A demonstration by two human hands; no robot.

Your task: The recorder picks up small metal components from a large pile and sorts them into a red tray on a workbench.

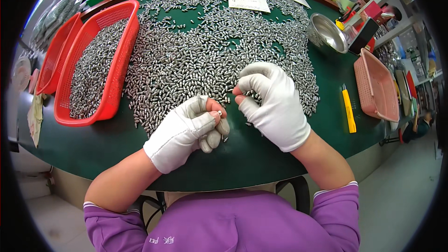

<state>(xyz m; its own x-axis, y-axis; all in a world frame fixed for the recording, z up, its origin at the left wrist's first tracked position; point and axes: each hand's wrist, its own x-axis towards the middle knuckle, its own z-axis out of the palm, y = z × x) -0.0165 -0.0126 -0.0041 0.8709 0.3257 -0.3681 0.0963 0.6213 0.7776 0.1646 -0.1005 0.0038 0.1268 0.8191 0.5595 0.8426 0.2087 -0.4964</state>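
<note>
Small silvery metal parts (186, 60), short and rounded, lie spread in a thick layer over the green table (261, 163). My left hand (189, 130), in a white glove with bare thumb and index tips, pinches one small metal part (219, 112) near the layer's front edge. Similarly gloved, my right hand (270, 102) is curled over the near edge of the layer, its bare thumb and index tips almost together. A few metal parts show beneath its palm. Whether its fingertips hold one is too small to make out.
A red perforated basket (116, 77) full of the same parts stands at left, beside another red basket (49, 60). Paper slips (248, 1) lie on the parts. To the right are a metal bowl (328, 32), a yellow utility knife (348, 109) and a pink basket (375, 84).
</note>
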